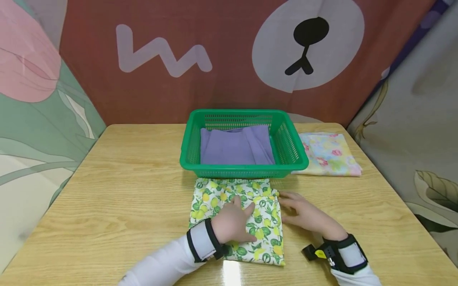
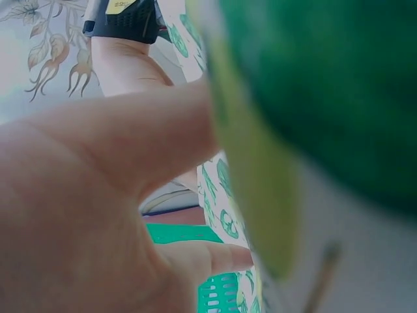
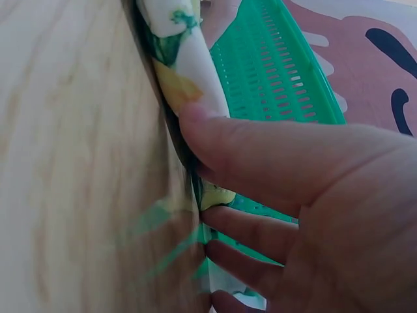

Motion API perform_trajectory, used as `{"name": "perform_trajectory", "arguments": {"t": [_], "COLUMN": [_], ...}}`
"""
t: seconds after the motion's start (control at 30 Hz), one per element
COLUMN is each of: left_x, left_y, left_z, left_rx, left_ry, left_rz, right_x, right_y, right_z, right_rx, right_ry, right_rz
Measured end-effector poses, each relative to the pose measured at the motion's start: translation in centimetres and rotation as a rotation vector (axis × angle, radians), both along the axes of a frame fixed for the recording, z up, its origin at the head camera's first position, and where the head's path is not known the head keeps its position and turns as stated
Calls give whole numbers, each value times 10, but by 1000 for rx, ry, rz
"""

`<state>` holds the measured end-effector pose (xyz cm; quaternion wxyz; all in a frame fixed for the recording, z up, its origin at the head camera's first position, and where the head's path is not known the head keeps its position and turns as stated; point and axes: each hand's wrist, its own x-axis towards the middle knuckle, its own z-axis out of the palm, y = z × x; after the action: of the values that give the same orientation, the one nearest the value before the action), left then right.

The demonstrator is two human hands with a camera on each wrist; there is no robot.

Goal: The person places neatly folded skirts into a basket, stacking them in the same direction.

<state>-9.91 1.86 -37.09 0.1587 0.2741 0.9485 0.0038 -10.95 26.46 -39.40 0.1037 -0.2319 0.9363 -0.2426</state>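
Note:
A folded white cloth with a lemon and leaf print lies flat on the table in front of the basket. My left hand rests on its middle, fingers and thumb spread. Along the cloth's right edge, near the upper right corner, is my right hand. The right wrist view shows its thumb against the folded edge of the cloth, while the other fingers reach the tabletop beside it, loosely extended. In the left wrist view the cloth fills the right side, blurred and close.
Behind the cloth stands a green plastic basket with a folded purple cloth inside. A pastel floral cloth lies folded to the basket's right, partly behind its rim. Printed curtains hang around the wooden table.

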Motion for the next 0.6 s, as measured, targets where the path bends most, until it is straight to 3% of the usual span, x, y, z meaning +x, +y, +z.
{"name": "perform_trajectory", "arguments": {"t": [0.5,0.6], "left_x": [-2,-3], "left_y": [21,20], "left_z": [1,-1], "left_rx": [3,37], "left_ry": [-19,-68], "left_rz": [-4,-11], "right_x": [-2,-1], "right_y": [7,8], "right_z": [3,3], "right_rx": [9,12], "right_ry": [23,22], "right_rz": [-109,-118]}}
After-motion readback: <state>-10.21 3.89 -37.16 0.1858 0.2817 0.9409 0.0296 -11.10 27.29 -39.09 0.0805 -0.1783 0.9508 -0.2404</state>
